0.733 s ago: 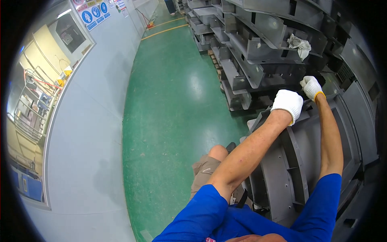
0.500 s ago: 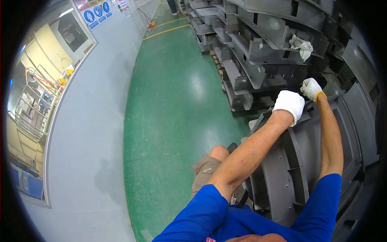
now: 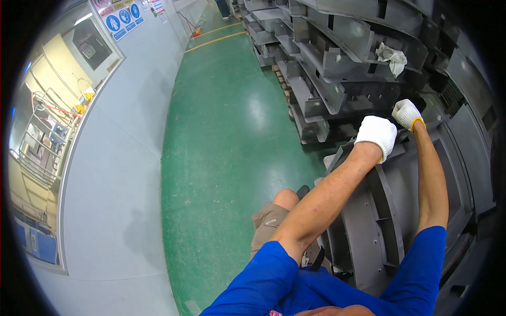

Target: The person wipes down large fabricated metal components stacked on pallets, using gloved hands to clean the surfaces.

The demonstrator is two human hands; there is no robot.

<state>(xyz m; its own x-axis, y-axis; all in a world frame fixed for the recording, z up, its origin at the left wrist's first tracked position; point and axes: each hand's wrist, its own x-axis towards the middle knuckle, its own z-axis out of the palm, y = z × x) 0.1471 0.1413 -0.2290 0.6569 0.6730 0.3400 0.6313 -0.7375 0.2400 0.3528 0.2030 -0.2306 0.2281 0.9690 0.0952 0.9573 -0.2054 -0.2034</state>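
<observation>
White knit gloves cover both of my hands, stretched out to the right over a grey metal frame [image 3: 363, 231] with curved ribs and small holes. My left hand [image 3: 377, 134] is curled at the frame's far end, its fingers turned away and hidden by the back of the glove. Slightly farther right, my right hand [image 3: 406, 113] is closed like a fist by the far edge of the same frame. Whatever its fingers grip, if anything, is too hidden to make out. A crumpled white cloth [image 3: 392, 59] lies on the stacked metal parts beyond my hands.
Stacked grey metal parts [image 3: 316, 79] rise ahead on wooden pallets [image 3: 283, 84]. More grey panels [image 3: 472, 152] stand close on the right. A green floor [image 3: 226, 131] runs along a pale wall [image 3: 116, 174] with a window on the left. Far off, a person's legs [image 3: 223, 8] show.
Both hands stay almost in place at the frame's far end. The whole view has shifted very slightly.
</observation>
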